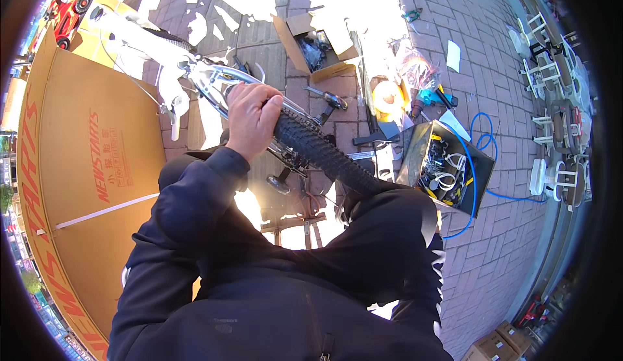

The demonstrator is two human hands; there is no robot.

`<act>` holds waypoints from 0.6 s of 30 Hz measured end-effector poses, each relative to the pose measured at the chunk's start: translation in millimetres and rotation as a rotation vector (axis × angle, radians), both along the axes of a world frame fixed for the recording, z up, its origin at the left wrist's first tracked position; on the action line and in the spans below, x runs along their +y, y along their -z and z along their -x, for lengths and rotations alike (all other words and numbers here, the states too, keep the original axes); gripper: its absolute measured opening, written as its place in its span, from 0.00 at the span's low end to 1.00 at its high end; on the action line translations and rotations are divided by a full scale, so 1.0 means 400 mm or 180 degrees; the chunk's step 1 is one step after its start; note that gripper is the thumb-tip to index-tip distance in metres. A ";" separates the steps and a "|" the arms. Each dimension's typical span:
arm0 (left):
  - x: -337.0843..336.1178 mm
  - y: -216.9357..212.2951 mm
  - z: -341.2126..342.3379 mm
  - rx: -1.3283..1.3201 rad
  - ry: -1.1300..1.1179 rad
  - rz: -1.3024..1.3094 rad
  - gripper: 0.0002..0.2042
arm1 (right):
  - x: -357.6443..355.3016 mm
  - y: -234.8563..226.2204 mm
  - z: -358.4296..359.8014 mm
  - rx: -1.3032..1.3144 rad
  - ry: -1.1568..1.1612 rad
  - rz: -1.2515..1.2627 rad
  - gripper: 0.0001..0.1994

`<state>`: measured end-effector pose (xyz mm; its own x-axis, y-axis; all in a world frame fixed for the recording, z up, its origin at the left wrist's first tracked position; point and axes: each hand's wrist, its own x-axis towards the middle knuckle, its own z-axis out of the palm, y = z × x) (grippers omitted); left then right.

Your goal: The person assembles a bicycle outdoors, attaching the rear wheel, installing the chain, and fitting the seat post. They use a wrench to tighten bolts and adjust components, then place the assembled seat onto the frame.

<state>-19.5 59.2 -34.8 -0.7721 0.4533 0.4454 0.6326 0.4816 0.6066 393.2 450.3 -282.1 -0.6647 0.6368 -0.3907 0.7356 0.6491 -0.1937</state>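
Left hand (pixel 254 115) curled over far end of knobby tyre (pixel 322 152); fingertips hidden, can't tell if closed on tyre or bike frame (pixel 216 74). Tyre slants from hand toward right knee (pixel 397 210). Right hand out of view. Step looks like steadying tyre; next move likely calls for firm hold.

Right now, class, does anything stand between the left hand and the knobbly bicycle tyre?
Nothing visible does: the left hand appears curled directly over the tyre. The open dark box stands off to the right, clear of both.
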 end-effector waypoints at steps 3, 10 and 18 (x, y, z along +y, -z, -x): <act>-0.021 -0.003 0.021 -0.0679 0.0164 -0.0280 0.10 | -0.017 -0.389 0.145 0.1550 -0.0426 -0.0457 0.13; -0.237 -0.004 0.213 -0.1330 -0.1238 -0.1905 0.08 | -0.348 -0.833 0.588 0.3168 -0.0512 0.1227 0.07; -0.259 0.024 0.276 -0.4056 -0.1419 -0.3416 0.07 | -0.684 -0.798 0.954 0.2606 -0.2224 -0.0151 0.12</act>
